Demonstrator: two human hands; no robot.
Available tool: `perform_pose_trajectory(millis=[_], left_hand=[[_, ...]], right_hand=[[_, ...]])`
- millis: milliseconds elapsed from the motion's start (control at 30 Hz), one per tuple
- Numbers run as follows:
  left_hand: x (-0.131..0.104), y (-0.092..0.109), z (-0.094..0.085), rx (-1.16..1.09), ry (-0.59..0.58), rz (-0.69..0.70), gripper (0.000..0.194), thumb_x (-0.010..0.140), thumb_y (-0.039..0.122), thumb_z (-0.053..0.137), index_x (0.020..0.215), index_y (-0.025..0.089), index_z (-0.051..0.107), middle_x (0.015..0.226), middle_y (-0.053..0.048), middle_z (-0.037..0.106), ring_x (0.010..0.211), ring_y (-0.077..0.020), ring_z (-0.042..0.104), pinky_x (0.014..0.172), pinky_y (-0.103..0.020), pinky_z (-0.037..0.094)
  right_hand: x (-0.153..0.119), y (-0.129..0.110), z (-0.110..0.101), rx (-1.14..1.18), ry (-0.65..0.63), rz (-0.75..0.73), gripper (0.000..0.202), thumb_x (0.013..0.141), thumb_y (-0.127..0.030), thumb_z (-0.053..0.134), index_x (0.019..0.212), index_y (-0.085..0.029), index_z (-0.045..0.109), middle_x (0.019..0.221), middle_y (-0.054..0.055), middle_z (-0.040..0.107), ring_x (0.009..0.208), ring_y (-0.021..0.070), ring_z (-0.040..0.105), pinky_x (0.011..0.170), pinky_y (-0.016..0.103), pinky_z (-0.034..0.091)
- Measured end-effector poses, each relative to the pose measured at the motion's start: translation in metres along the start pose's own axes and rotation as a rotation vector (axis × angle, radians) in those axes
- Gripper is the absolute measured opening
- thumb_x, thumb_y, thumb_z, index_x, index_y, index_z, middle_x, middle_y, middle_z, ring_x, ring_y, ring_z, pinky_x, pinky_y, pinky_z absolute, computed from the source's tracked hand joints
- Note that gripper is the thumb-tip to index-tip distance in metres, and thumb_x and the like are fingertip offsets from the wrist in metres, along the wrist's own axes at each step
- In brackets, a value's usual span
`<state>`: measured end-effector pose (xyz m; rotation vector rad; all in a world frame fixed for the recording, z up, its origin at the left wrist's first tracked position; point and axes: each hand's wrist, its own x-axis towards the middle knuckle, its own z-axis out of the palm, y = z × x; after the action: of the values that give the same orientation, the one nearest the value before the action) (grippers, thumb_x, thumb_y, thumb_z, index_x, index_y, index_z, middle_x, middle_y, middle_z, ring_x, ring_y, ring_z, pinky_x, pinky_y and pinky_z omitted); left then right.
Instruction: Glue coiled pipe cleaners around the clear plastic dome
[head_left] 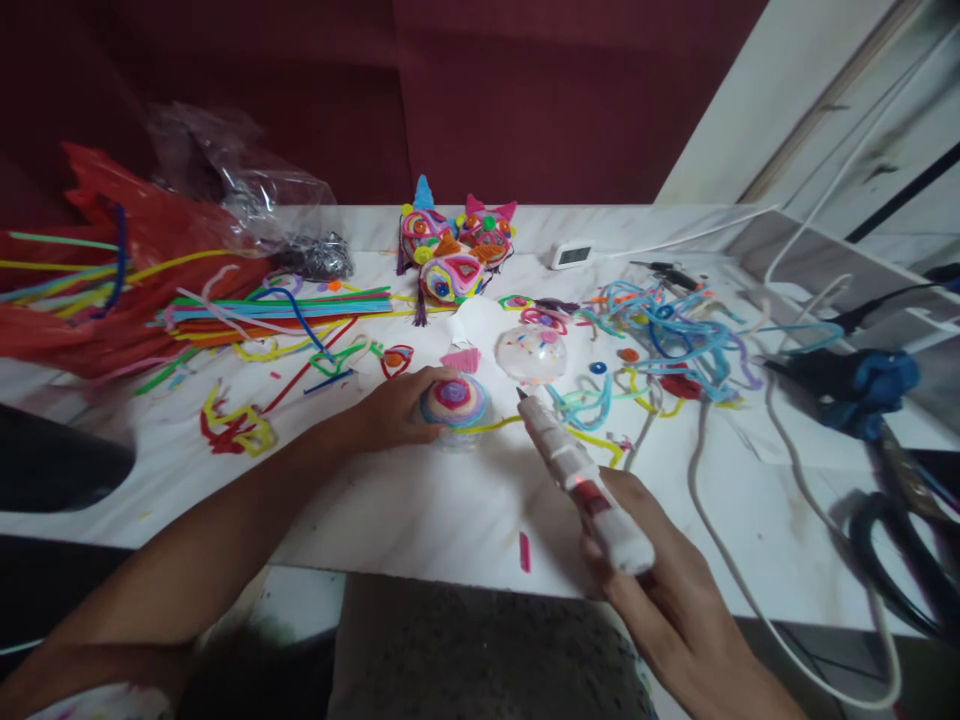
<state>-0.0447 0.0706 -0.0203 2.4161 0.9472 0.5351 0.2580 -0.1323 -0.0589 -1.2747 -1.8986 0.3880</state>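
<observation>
Right hand (pixel 675 585) grips glue gun (pixel 559 448); ball (pixel 456 402) against left hand (pixel 401 408).

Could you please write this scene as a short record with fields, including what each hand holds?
Left hand: holds a clear dome with colourful coils
Right hand: grips a white glue gun
Gun tip: apart from the coiled dome; contact with anything else unclear
Yellow strip: runs rightward from the coiled dome
Beyond the gun tip: second clear dome
Table back: three decorated figures, small white device with screen
Table left: coloured stems, red plastic bag
</observation>
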Motion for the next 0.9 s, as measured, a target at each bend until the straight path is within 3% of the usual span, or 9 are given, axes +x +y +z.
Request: perform_pose_trajectory(millis=[167,333,467,700,900], left_hand=[[-0.001,0.001,0.000,0.017,0.001,0.017,0.065,0.066,0.046,0.063,0.122,0.026,0.035,0.126,-0.005,0.052,0.112,-0.0253,0.054,0.091,-0.037,0.046],[-0.001,0.002,0.000,0.015,0.013,0.036,0.064,0.067,0.047,0.061,0.122,0.026,0.035,0.125,-0.006,0.052,0.112,-0.0259,0.054,0.092,-0.038,0.046],[-0.002,0.004,-0.001,0.023,0.009,0.027,0.064,0.067,0.045,0.061,0.123,0.026,0.035,0.126,-0.005,0.052,0.114,-0.0265,0.052,0.095,-0.039,0.045],[-0.003,0.005,0.000,0.049,0.004,0.011,0.066,0.066,0.044,0.062,0.124,0.026,0.034,0.127,-0.006,0.051,0.115,-0.0278,0.052,0.096,-0.040,0.044],[-0.003,0.009,0.000,0.077,-0.002,-0.029,0.067,0.065,0.041,0.065,0.123,0.024,0.036,0.125,-0.006,0.053,0.112,-0.0272,0.053,0.094,-0.038,0.044]], right_hand=[[-0.020,0.012,-0.025,-0.413,-0.136,-0.356,0.060,0.126,-0.032,0.049,0.184,-0.020,0.051,0.163,0.017,0.081,0.147,0.0291,0.082,0.111,0.034,0.075],[-0.023,0.013,-0.019,-0.505,-0.221,-0.552,0.054,0.114,-0.012,0.054,0.166,-0.008,0.070,0.143,0.017,0.090,0.133,0.0286,0.085,0.118,0.037,0.072],[-0.020,0.016,-0.009,-0.478,-0.268,-0.566,0.057,0.107,-0.005,0.060,0.161,-0.008,0.076,0.145,0.018,0.091,0.135,0.0307,0.084,0.119,0.042,0.072],[-0.005,0.017,-0.016,-0.669,-0.306,-0.620,0.048,0.127,-0.020,0.043,0.152,-0.016,0.085,0.145,0.012,0.093,0.122,0.0293,0.090,0.100,0.041,0.075],[0.003,0.027,-0.020,-0.729,-0.276,-0.667,0.054,0.129,-0.022,0.038,0.153,-0.019,0.086,0.147,0.011,0.093,0.122,0.0270,0.089,0.096,0.039,0.074]])
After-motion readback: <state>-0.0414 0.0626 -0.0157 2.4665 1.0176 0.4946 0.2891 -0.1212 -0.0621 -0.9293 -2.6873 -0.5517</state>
